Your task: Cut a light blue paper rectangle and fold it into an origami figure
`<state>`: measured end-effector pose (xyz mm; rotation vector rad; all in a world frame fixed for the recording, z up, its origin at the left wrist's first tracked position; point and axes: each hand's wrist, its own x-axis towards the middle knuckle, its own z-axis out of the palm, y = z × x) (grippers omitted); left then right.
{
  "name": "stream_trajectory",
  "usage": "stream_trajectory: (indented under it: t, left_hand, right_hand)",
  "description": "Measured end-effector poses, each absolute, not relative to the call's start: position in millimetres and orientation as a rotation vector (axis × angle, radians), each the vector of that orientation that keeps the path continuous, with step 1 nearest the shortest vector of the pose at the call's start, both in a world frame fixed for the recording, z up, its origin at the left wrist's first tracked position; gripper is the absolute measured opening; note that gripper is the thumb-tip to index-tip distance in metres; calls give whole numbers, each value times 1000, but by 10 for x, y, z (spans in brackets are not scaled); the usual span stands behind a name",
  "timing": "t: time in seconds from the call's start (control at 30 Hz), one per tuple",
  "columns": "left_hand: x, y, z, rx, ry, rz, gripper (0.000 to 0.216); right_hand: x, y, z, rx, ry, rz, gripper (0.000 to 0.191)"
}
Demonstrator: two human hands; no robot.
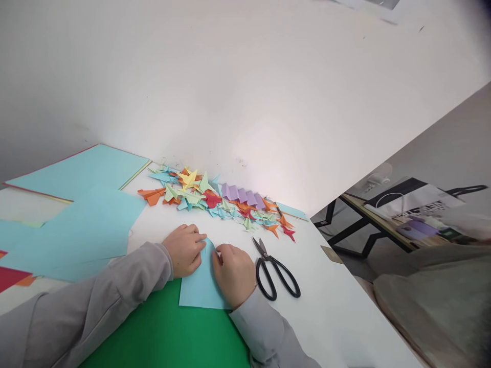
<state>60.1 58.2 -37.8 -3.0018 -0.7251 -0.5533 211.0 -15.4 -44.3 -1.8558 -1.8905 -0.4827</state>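
A small light blue paper [199, 289] lies on a green sheet [164, 332] at the table's near edge. My left hand [184, 249] rests on the paper's upper left, fingers curled and pressed onto a folded corner. My right hand [233, 273] covers its right side, fingers bent down against the fold. Both sleeves are grey.
Black scissors [276, 271] lie just right of my right hand. A heap of folded paper shapes [218, 199] in many colours runs along the wall. Large light blue sheets [80, 225] lie at left, a red one [9, 276] at far left. The white table [337, 306] ends at right.
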Motion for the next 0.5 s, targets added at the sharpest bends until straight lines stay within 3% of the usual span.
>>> stream_trajectory:
  t: [0.13, 0.3, 0.5]
  left_hand:
    - [611, 562, -373, -2974, -712, -564, 24]
    - [617, 559, -385, -2949, -697, -549, 23]
    - [615, 560, -383, -2965, -714, -519, 23]
  right_hand:
    - [2069, -199, -459, -1643, -2087, -719, 19]
    - [2042, -283, -479, -1566, -2096, -557, 18]
    - [2143, -321, -495, -1813, -1891, -262, 19]
